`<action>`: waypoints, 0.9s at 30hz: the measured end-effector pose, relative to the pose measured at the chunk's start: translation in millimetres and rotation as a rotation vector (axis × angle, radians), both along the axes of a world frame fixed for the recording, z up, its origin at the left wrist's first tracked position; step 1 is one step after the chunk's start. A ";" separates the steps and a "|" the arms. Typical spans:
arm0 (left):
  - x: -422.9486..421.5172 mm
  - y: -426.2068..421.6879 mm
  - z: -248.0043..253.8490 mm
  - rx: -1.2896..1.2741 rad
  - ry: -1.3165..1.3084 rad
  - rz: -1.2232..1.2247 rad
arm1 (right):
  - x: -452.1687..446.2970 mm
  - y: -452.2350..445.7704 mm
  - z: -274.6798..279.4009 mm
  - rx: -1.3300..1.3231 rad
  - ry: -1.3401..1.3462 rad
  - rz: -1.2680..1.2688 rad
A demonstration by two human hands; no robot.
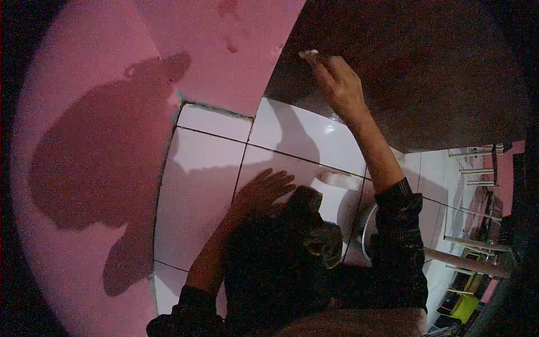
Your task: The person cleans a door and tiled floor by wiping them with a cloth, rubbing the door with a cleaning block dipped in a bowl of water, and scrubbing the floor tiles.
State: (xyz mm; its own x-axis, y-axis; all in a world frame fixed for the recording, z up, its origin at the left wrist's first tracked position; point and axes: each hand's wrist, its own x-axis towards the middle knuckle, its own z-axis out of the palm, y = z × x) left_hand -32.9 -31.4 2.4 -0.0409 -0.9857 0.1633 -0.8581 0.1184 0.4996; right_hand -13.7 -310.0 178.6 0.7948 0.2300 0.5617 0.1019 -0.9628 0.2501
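Note:
My right hand is raised in front of a dark brown panel, its fingers closed on a small white thing whose kind I cannot make out. This white thing is near the panel's left side, by the pink wall; whether it touches the panel I cannot tell. Lower down, my left hand has its fingers apart and holds nothing. It lies beside my dark-clothed knee, above the white floor tiles; contact with either is unclear.
A pink wall with my shadow on it rises at the left. A pale object and a round, pale-rimmed item are on the tiles near my knee. Metal-legged furniture and a yellow-green item stand at the right.

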 end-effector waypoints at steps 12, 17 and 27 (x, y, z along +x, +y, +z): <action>5.4 -1.5 -1.5 0.021 0.041 -0.047 | 1.1 13.2 -56.5 0.203 0.086 -0.042; 9.1 -1.5 6.5 0.072 0.067 -0.065 | 7.5 -3.9 -149.7 0.205 0.134 -0.084; 8.4 -5.0 3.4 0.080 0.129 -0.046 | 28.3 30.1 -187.9 0.111 0.069 -0.235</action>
